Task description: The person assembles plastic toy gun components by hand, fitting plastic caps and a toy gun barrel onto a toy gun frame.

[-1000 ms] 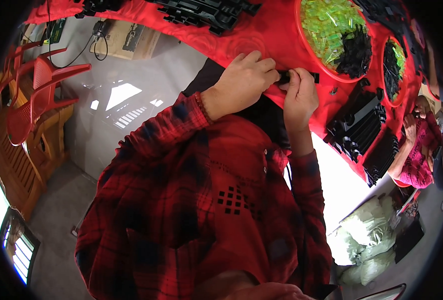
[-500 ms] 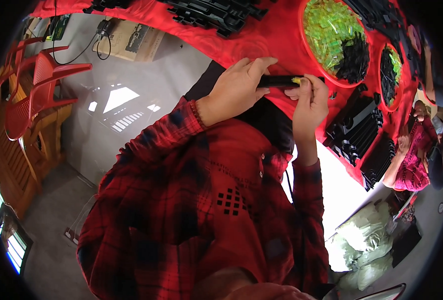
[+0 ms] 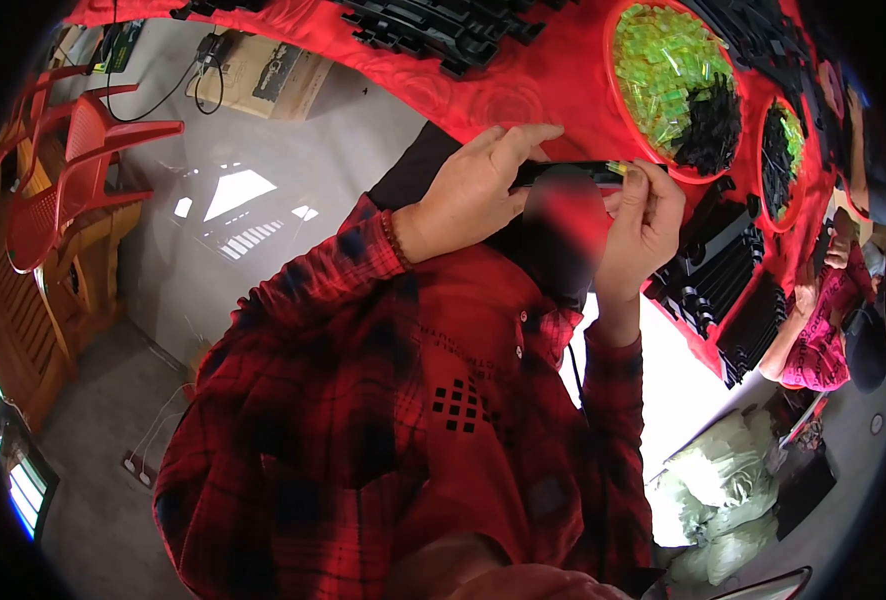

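My left hand (image 3: pixel 468 190) is closed around a slim black plastic piece (image 3: pixel 535 173), held level just off the edge of the red-covered table (image 3: pixel 503 95). At the right end of that piece, my right hand (image 3: pixel 645 220) pinches a small yellow-green plastic bit (image 3: pixel 618 168) between thumb and forefinger. The bit touches or lies very near the black end; the exact fit is too small to tell. A smeared patch below the black piece hides some fingers and part of its underside.
A round red tray (image 3: pixel 698 181) holds yellow-green pieces (image 3: pixel 663 60) and black strips (image 3: pixel 711 125). Beside it stands a smaller similar tray (image 3: pixel 785 228). Black plastic parts (image 3: pixel 443 35) lie at the far edge, more (image 3: pixel 728 275) at right. Another person's pink garment (image 3: pixel 825 345) shows far right.
My right hand has shifted slightly right and down, with the yellow-green bit at its fingertips. The left hand keeps its hold on the black piece, nearly unmoved.
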Action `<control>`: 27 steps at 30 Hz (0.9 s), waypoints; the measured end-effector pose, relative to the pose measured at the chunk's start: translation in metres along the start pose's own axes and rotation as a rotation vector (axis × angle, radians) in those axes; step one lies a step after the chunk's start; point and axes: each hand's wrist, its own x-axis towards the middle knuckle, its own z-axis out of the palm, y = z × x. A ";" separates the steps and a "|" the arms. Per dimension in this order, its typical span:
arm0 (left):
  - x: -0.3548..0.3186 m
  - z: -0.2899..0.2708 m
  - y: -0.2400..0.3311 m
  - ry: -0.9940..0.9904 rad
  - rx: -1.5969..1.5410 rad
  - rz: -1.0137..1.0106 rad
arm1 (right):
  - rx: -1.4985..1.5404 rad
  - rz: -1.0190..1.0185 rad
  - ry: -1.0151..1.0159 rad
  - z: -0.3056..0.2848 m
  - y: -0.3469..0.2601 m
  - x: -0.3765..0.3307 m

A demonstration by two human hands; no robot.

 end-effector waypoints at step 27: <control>0.006 0.008 -0.012 -0.102 0.270 0.026 | -0.318 -0.080 -0.108 0.010 0.048 -0.008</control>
